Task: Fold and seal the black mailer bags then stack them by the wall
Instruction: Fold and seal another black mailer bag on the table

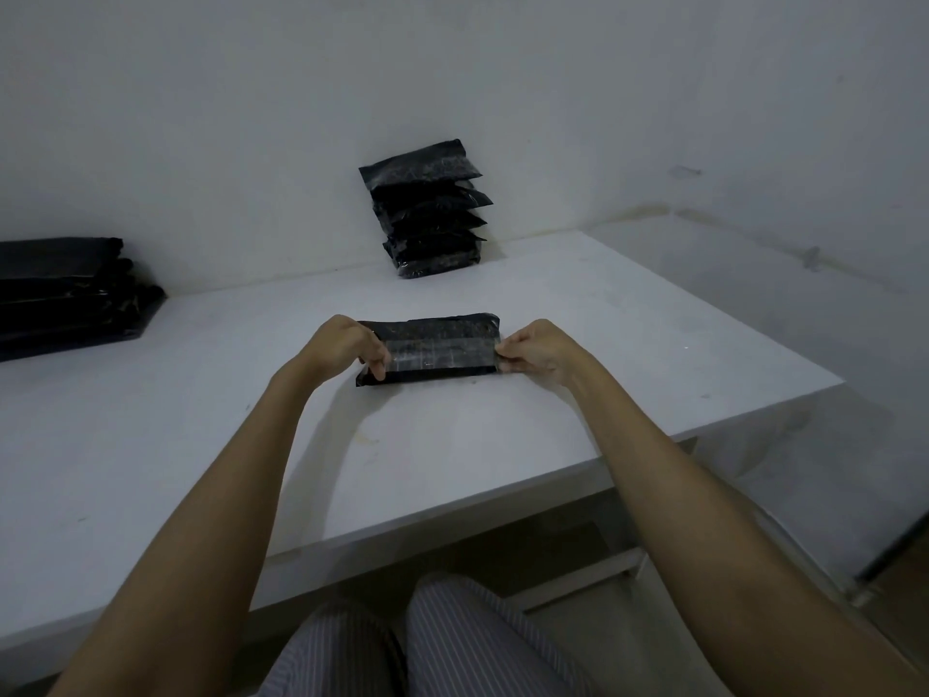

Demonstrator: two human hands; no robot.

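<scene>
Head view: my left hand (347,347) and right hand (535,350) pinch the ends of a folded, glossy black bag (432,350) mid-table (151,445); six stacked bags (430,208) lean against the wall (201,118).

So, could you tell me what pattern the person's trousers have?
Thin pinstripes on grey trousers, seen in the head view.

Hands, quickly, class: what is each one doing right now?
Left hand: pinches the left end of the black mailer bag on the table.
Right hand: pinches the bag's right end.
</scene>
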